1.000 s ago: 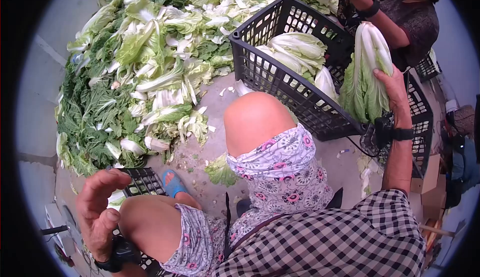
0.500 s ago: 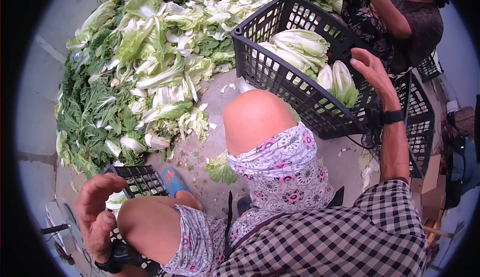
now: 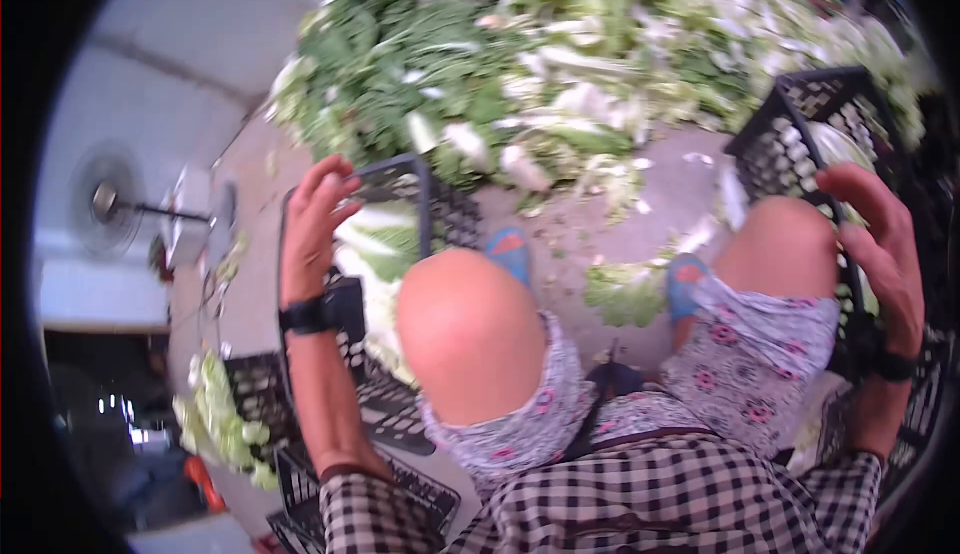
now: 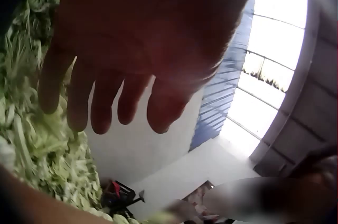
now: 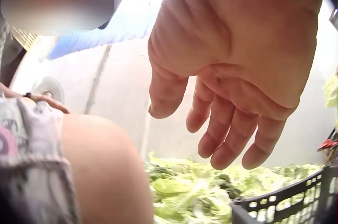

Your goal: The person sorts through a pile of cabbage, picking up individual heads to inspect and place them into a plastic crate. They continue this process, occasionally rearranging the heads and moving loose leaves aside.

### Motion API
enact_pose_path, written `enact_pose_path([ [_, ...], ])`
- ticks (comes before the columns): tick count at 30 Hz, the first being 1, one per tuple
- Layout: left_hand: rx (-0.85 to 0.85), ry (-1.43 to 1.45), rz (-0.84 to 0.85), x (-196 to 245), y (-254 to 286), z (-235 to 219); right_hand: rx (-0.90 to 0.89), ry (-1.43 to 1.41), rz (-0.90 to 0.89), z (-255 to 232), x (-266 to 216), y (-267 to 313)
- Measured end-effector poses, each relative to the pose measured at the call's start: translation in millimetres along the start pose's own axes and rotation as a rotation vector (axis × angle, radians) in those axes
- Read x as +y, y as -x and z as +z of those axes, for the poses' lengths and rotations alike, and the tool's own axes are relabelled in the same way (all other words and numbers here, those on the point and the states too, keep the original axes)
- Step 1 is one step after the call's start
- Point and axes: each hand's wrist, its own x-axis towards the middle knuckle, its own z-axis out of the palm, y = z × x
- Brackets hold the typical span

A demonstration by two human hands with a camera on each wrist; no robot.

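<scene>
My left hand point(image 3: 318, 224) is held over the near edge of a black plastic crate point(image 3: 426, 199) on the left, fingers relaxed and nothing in them. Pale Chinese cabbage point(image 3: 385, 229) lies inside that crate. On the other side, my right hand point(image 3: 880, 244) hovers beside my knee, near the black crate point(image 3: 790, 119) on the right, which holds cabbage point(image 3: 835, 144) partly hidden behind its wall. Both wrist views show an empty palm with loosely bent fingers: the left hand point(image 4: 142, 50) and the right hand point(image 5: 232, 76).
A broad heap of cabbage leaves point(image 3: 560, 64) covers the floor ahead. One loose leaf point(image 3: 625, 292) lies between my slippered feet. Further left are a standing fan point(image 3: 112, 200) and more cabbage leaves point(image 3: 212, 409) by a low crate point(image 3: 255, 389).
My right hand let go of a Chinese cabbage, leaving it in the right crate. The head view has since swung left, bringing the left crate and fan into view.
</scene>
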Motion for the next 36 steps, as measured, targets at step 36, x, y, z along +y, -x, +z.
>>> enact_pose_path([
  [36, 0.806, -0.409, -0.168, -329, -84, -152, -0.238, -0.005, 0.324, 45, -19, -39],
])
